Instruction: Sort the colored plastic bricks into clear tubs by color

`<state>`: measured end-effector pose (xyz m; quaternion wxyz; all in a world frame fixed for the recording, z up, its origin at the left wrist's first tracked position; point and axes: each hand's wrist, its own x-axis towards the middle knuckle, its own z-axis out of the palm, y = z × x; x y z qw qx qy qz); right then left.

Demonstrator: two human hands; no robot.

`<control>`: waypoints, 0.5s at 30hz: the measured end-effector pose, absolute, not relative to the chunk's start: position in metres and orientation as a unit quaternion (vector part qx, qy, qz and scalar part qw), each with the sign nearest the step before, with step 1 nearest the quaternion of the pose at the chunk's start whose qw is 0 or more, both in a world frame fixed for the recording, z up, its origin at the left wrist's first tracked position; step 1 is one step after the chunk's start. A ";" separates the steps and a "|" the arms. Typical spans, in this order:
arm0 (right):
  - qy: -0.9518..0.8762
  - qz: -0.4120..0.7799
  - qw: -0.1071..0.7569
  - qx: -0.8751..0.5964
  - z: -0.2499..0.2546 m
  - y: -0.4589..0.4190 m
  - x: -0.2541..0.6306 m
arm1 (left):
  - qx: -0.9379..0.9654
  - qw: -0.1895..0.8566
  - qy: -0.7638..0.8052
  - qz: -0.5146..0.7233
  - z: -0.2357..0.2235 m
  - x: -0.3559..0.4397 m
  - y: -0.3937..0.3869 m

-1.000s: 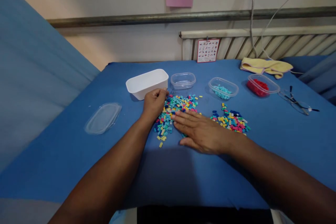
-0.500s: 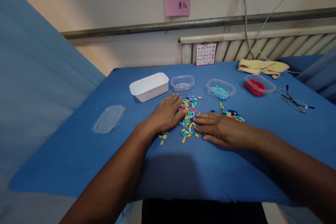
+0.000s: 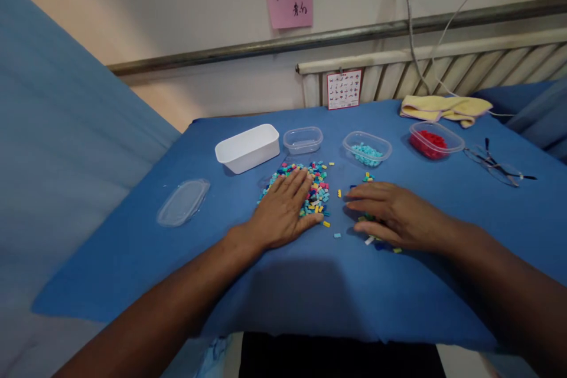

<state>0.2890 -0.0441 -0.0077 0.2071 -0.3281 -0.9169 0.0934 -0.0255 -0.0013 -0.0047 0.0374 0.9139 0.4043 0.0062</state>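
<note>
My left hand (image 3: 283, 208) lies flat and palm down on a pile of small coloured plastic bricks (image 3: 319, 190), its fingers stretched and the thumb out to the right. The pile mixes blue, teal, yellow, pink and white pieces, partly covered by the hand. To the right, my right hand (image 3: 390, 214) is palm down with its fingers apart, over a smaller group of bricks (image 3: 380, 245) that shows past its lower edge. A yellow brick (image 3: 339, 194) and a light blue brick (image 3: 337, 235) lie loose between the hands.
Behind the pile stand a white tub (image 3: 248, 150), a clear container (image 3: 303, 140), one holding turquoise bricks (image 3: 367, 153) and one with red bricks (image 3: 430, 143). Clear lids (image 3: 182, 203) lie left. Glasses (image 3: 496, 166) and a yellow cloth (image 3: 445, 108) are at right, on the blue cloth-covered table (image 3: 146, 266).
My left hand has moved down onto the pile, which now spreads further left. My right hand has shifted right, away from the pile and over the smaller group. The camera view has shifted slightly.
</note>
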 end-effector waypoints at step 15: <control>-0.910 0.069 0.227 -0.339 -0.027 -0.032 0.306 | 0.915 0.091 0.392 -0.016 -0.001 -0.001 -0.006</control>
